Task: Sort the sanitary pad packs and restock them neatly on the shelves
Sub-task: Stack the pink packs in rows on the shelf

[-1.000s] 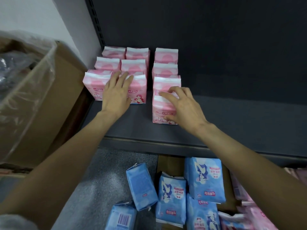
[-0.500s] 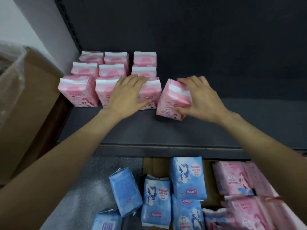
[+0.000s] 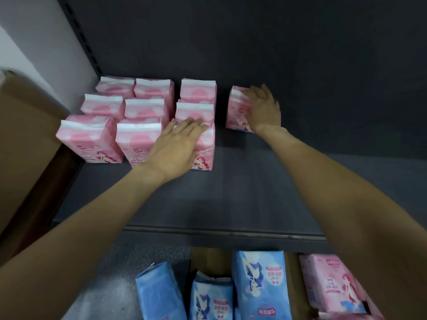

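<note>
On the dark shelf (image 3: 231, 192), left hand (image 3: 175, 148) rests flat on pink packs (image 3: 138, 125); right hand (image 3: 263, 109) grips a lone pack (image 3: 235, 109) by the back wall (image 3: 254, 42).

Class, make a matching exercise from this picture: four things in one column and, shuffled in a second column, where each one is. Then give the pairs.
Things
1. left hand
2. right hand
3. blue packs
4. cardboard box

Places
A. below the shelf's front edge
B. flat on a front-row pink pack
C. left of the shelf
D. on the lone pink pack to the right of the rows

Pairs: 1-B, 2-D, 3-A, 4-C
</note>
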